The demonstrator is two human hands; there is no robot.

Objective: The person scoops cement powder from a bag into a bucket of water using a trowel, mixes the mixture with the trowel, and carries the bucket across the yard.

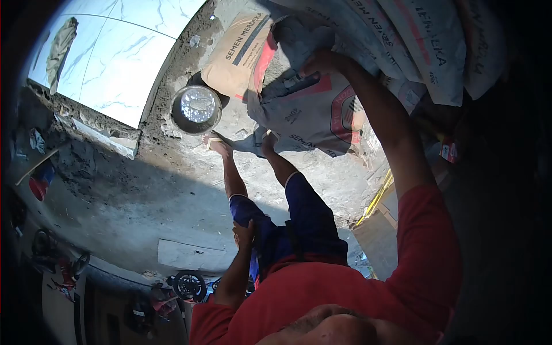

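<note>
My right hand [323,62] reaches down to a torn-open cement bag [307,109] and grey powder shows at its opening. Its fingers curl around something dark at the opening, too shaded to make out. Against my thigh, on the blue shorts [313,210], rests my left hand [243,234], fingers laid along the cloth and holding nothing. Beside my feet stands a round bucket [181,123], with a bright, shiny surface inside. Just behind it lies a brown cement bag [233,60] with printed lettering.
More cement bags [428,46] are stacked at the upper right. White marbled tiles [123,54] lie at the upper left, a rag [60,52] on them. A yellow strip [376,198] runs along the floor at right. A motorcycle wheel [190,286] shows at the lower left.
</note>
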